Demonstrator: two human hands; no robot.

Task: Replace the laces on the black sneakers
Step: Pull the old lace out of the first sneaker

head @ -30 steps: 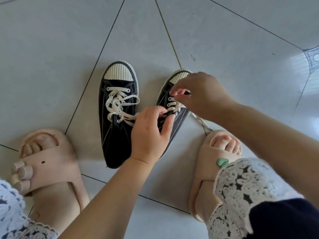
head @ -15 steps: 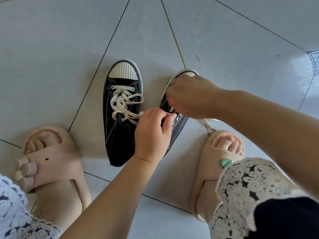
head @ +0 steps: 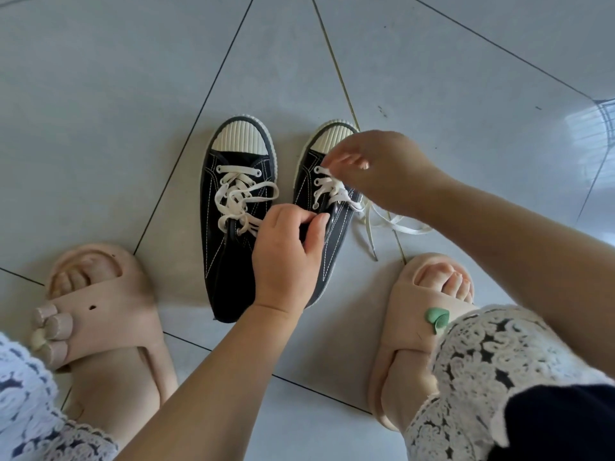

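Note:
Two black sneakers with cream ribbed toe caps stand side by side on the floor tiles. The left sneaker [head: 229, 227] has a loose cream lace [head: 243, 197] threaded through its eyelets. The right sneaker [head: 332, 201] tilts toward its neighbour. My left hand [head: 286, 254] grips the right sneaker's collar edge, fingers curled round it. My right hand [head: 376, 168] pinches the cream lace [head: 327, 191] at the top eyelets near the toe cap. That lace's free ends [head: 392, 224] trail on the floor to the right.
My feet in beige slides flank the sneakers: one slide [head: 100, 314] at the lower left, the other slide [head: 409, 324] at the lower right. White lace fabric [head: 492, 354] covers my right knee. The grey floor tiles [head: 133, 94] stretch beyond.
My right hand has lifted off the right sneaker's front, uncovering the laced eyelets and toe cap, and now pinches the lace near the toe. My left hand keeps its grip on the collar.

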